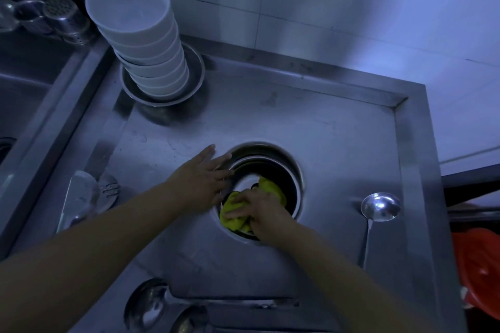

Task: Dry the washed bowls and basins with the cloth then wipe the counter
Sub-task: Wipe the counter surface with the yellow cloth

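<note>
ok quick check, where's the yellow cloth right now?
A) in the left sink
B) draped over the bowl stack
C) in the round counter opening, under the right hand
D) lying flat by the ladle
C: the yellow cloth is bunched under the right hand inside the basin set in the round counter opening, while the left hand rests on its rim.

Bare desk (311, 121) lies open between my hands and the back wall. At the far left corner a leaning stack of white bowls (143, 43) on a metal plate (196, 73) blocks the way. A ladle (380, 207) lies to my right, spatulas (89, 194) to my left, two more ladles (147, 308) at the near edge. My left hand (205, 176) and right hand (259, 209) with the cloth (235, 217) fill the round opening (273, 149).
</note>
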